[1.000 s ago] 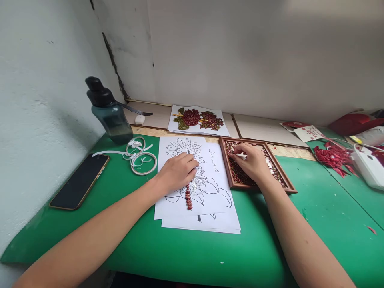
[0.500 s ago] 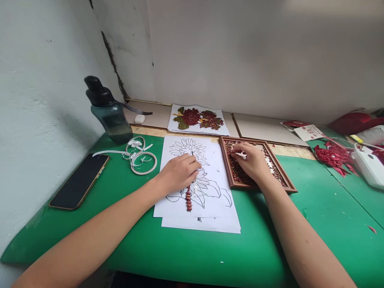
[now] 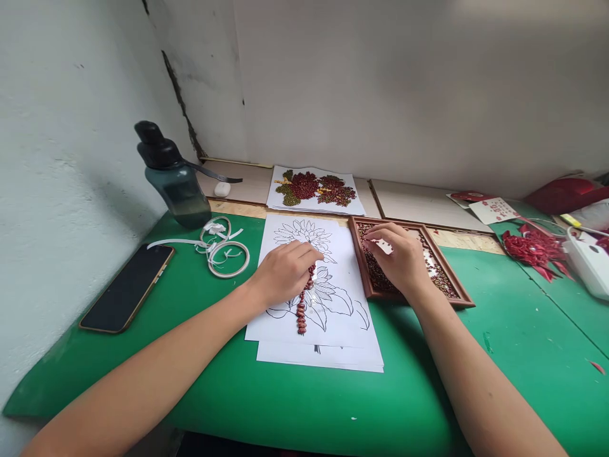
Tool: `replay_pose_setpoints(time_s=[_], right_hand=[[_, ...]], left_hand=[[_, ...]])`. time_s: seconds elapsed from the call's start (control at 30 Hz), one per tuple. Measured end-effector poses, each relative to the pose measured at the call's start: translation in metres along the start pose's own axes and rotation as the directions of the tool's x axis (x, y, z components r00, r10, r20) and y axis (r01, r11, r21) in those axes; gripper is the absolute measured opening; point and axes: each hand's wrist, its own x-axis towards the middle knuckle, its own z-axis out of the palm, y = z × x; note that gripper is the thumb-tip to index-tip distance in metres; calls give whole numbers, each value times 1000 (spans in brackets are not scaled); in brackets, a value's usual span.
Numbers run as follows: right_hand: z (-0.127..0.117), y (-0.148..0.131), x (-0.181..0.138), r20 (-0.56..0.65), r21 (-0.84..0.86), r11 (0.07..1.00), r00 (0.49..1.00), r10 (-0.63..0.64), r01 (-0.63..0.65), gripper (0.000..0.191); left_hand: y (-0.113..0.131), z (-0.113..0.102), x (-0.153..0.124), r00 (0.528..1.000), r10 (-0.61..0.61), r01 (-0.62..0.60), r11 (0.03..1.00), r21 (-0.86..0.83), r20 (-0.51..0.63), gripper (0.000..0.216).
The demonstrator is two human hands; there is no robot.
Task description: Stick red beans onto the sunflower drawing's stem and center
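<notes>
The left hand is over the sunflower drawing sheet, fingers curled and fingertips drawn together; whether they grip a bean cannot be told. A row of reddish-brown beans runs along the drawing from beneath this hand toward the near edge. The sheet overlaps a second paper sheet on the green tabletop.

The right hand is over the left part of the brown-framed tray, to the right of the sheet. Its thumb and forefinger are close together; any bean between them is too small to confirm. Small dark beans are spread inside the tray.

Handling: the beans should be light, hard and smooth, prone to roll or slip; pinch each one across its middle. The paper is likely limp; hold it by a bare margin. The tray appears rigid; grasp its rim.
</notes>
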Motion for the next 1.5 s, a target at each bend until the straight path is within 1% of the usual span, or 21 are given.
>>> replay_pose_setpoints(time_s=[0.1, 0.17, 0.27, 0.4, 0.67, 0.77, 0.87, 0.97, 1.13, 1.23, 1.3, 1.37, 1.5], right_hand=[[6, -34, 2, 0, 29, 990, 990, -140, 140, 8], [11, -56, 1, 29, 43, 965, 965, -261, 260, 8], [14, -78, -1, 24, 49, 945, 946, -324, 322, 11], [14, -83, -1, -36, 53, 940, 941, -337, 338, 15], [15, -84, 0, -78, 109, 925, 931, -357, 364, 22], [15, -86, -1, -88, 126, 926, 934, -346, 355, 24], [15, -88, -2, -78, 153, 935, 948, -310, 318, 25], [15, -89, -3, -75, 168, 941, 956, -285, 294, 27], [16, -92, -2, -91, 156, 929, 942, -324, 335, 30], [16, -91, -2, -89, 156, 922, 934, -345, 356, 31], [16, -89, -3, -92, 161, 927, 940, -328, 339, 32], [15, -86, -3, -97, 157, 940, 952, -291, 303, 33], [14, -80, -3, -97, 133, 963, 970, -221, 233, 35]], left_hand=[[1, -1, 1, 990, 41, -40, 999, 9, -133, 29], [2, -2, 2, 981, 66, -63, 998, 21, -181, 22], [4, -4, 2, 965, 114, -111, 993, 27, -235, 15], [5, -6, 2, 938, 179, -175, 984, 41, -298, 10], [6, -2, 2, 931, 198, -192, 980, 48, -308, 9], [7, -3, 1, 942, 175, -178, 984, 15, -287, 7], [7, -5, 0, 955, 146, -162, 986, -40, -256, 7], [7, -6, -1, 956, 139, -164, 983, -79, -259, 7], [6, -5, -1, 951, 142, -175, 980, -97, -275, 7], [2, -6, 0, 951, 165, -189, 979, -70, -262, 8], [-2, -9, 0, 954, 196, -207, 978, -22, -226, 8], [-6, -14, 1, 963, 211, -211, 977, 17, -168, 6], [-8, -28, 1, 984, 176, -176, 984, 21, 15, 7]])
